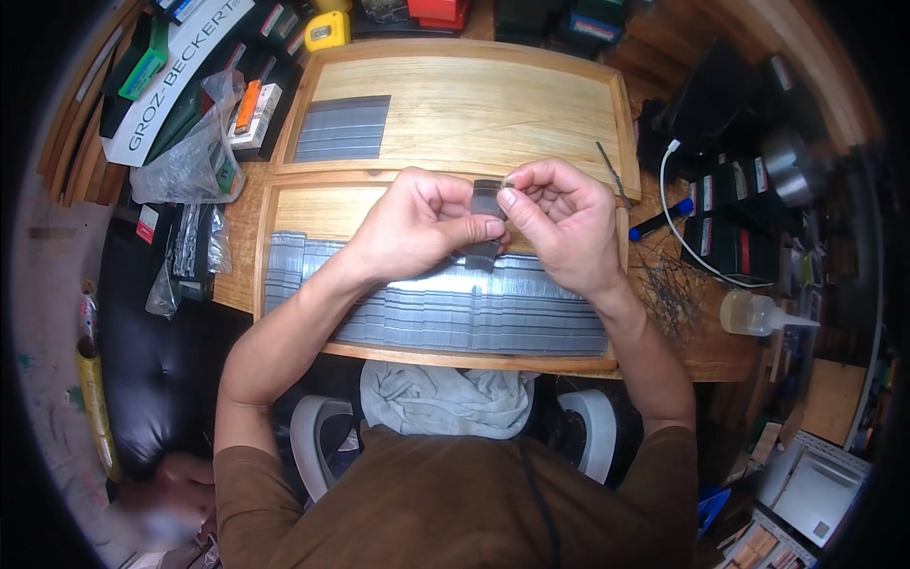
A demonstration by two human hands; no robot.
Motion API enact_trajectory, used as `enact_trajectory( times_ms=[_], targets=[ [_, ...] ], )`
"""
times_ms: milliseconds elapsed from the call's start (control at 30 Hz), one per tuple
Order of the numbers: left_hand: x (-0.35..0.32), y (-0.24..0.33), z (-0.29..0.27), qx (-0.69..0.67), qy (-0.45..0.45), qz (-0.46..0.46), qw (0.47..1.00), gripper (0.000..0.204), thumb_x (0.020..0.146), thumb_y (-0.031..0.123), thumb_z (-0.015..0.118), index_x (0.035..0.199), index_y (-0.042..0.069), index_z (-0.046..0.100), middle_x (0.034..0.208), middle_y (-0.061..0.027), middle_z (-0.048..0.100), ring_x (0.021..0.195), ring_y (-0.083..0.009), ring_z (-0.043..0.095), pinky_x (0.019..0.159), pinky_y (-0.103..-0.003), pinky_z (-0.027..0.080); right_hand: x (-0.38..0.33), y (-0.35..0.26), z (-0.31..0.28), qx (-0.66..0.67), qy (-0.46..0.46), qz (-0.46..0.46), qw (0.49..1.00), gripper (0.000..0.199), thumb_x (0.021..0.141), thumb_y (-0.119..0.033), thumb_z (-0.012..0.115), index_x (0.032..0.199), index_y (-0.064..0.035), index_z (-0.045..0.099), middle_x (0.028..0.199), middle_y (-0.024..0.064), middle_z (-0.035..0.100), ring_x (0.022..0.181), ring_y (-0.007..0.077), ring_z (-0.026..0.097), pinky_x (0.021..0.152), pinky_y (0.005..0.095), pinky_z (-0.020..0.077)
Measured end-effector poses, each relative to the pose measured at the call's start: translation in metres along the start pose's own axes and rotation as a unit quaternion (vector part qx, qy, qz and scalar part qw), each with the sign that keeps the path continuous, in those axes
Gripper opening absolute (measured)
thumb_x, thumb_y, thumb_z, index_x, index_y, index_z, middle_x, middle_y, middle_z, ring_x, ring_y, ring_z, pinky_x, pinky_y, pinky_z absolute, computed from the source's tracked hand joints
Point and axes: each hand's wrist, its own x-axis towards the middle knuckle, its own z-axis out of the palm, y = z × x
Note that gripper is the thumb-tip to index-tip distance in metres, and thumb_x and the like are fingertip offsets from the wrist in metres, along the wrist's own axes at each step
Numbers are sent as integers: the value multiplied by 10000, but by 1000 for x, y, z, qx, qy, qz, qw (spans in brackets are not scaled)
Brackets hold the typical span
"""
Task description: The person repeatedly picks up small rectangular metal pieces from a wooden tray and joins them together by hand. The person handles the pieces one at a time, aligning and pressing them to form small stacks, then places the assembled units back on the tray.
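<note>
My left hand (pixel 422 228) grips a small flat bundle of thin dark metal needles (pixel 485 201), with the thumb laid across its front. At the bundle's upper right edge, the thumb and forefinger of my right hand (pixel 564 223) pinch together; what they hold there is small and mostly hidden by the fingertips. Both hands are above the near wooden tray (pixel 427 357). Packed rows of grey metal needles (pixel 455 318) lie in that tray, side by side. The far wooden tray (pixel 502 104) holds a smaller block of the same needles (pixel 343 128) at its left.
Loose needles (pixel 668 294) are scattered right of the trays, near a blue-handled tool (pixel 661 220) and a white cable (pixel 678 218). A squeeze bottle (pixel 758 313) sits farther right. Small boxes and a plastic bag (pixel 194 171) crowd the left; a yellow tape measure (pixel 327 31) stands behind.
</note>
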Motion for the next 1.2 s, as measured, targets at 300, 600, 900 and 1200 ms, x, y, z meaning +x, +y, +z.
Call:
enact_trajectory(
  times_ms=[300, 600, 900, 1200],
  targets=[
    [-1, -6, 1, 31, 20, 33, 999, 91, 973, 76, 755, 919, 4, 765, 782, 8, 725, 721, -9, 598, 611, -192, 469, -1, 5, 0, -68, 0, -62, 996, 84, 961, -2, 708, 1025, 44, 681, 897, 66, 710, 773, 90, 687, 643, 218, 588],
    [0, -6, 2, 21, 28, 47, 998, 80, 971, 76, 755, 940, 3, 768, 796, 0, 733, 730, -15, 607, 614, -196, 478, -2, -3, 3, -40, 6, -32, 999, 97, 960, -5, 713, 1028, 57, 681, 905, 80, 708, 763, 103, 694, 624, 225, 597],
    [2, -12, 2, 6, 36, 45, 998, 80, 970, 71, 752, 980, -5, 771, 861, -47, 769, 791, -46, 670, 672, -209, 539, -1, 1, 2, -45, 8, -53, 998, 100, 966, -7, 708, 1031, 64, 680, 905, 89, 710, 771, 110, 705, 605, 226, 608],
    [3, -17, 7, 17, 69, 92, 993, 137, 978, 72, 740, 1067, -25, 780, 891, -61, 778, 821, -63, 678, 702, -228, 553, -1, 11, 0, -124, 31, -106, 986, 102, 934, -9, 732, 1015, 31, 685, 913, 92, 734, 826, 147, 718, 751, 269, 587]
  ],
)
